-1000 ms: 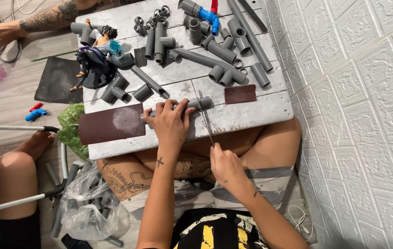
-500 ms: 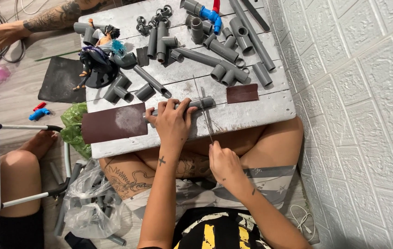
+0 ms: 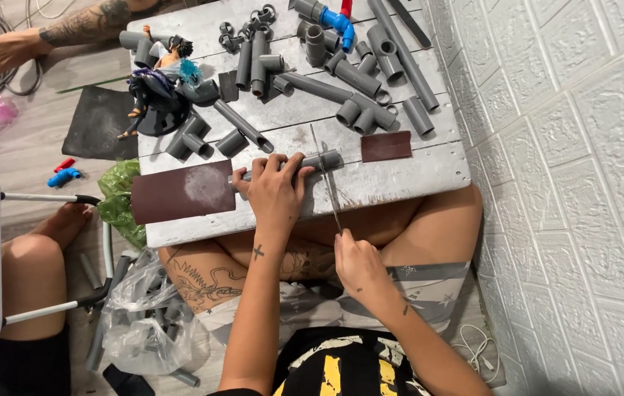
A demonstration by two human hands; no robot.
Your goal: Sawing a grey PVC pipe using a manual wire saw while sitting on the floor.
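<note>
The left hand [image 3: 277, 192] lay palm-down over a short grey pipe [image 3: 324, 160], its fingers wrapped across the pipe and pressing it flat against the white wooden table [image 3: 429, 165]. The pipe lay crosswise near the table's near edge, with its right end projecting past the fingers. The right hand [image 3: 356, 262] was closed around the handle end of a thin saw blade [image 3: 326, 177], off the near edge of the table and above the person's lap. The blade ran from that hand away across the table and crossed the pipe just to the right of the left hand; blade and pipe appeared to be touching.

On the table, directly left of the left hand, lay a large dark brown sandpaper sheet [image 3: 182, 191] with a pale worn patch. A smaller brown sandpaper piece [image 3: 386, 146] lay on the table just right of the pipe's end. The far half of the table carried many loose grey pipe fittings [image 3: 356, 77], a long grey pipe length [image 3: 403, 53] along the right side, and a blue valve [image 3: 335, 20] at the far edge. A small dark figurine [image 3: 156, 86] stood at the table's far left corner. A clear plastic bag [image 3: 143, 323] of fittings lay on the floor off the table's near left corner.
</note>
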